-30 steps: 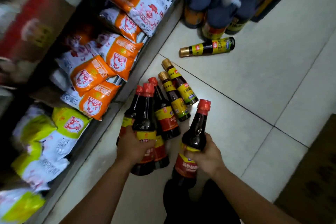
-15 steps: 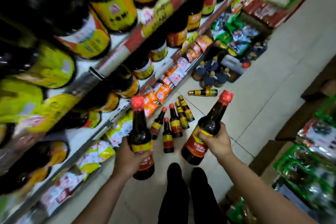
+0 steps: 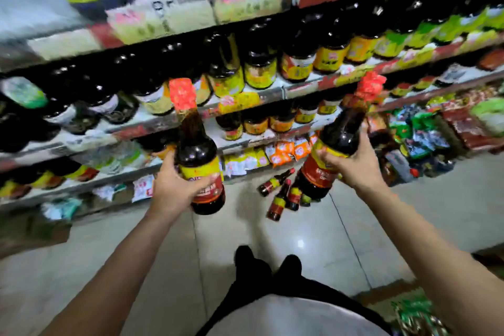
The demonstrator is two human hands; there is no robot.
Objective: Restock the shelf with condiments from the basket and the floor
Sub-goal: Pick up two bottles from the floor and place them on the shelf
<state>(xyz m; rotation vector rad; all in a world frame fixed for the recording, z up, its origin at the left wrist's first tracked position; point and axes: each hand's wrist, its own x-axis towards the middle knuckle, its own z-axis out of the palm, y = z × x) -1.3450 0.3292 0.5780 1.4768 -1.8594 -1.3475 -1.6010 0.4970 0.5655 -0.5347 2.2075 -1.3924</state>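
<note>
While both hands hold bottles up, the shelf (image 3: 272, 91) waits at twelve o'clock.
Left hand (image 3: 174, 185) wraps one red-capped sauce bottle (image 3: 199, 155), right hand (image 3: 351, 163) another (image 3: 335, 144): probably glass, heavy, slick, breakable; body grips suit better than necks.

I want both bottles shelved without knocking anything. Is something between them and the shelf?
Nothing stands in the air between. The left hand and right hand hold the two bottles before shelf rows already crowded with dark bottles; no free slot shows through the blur.
</note>
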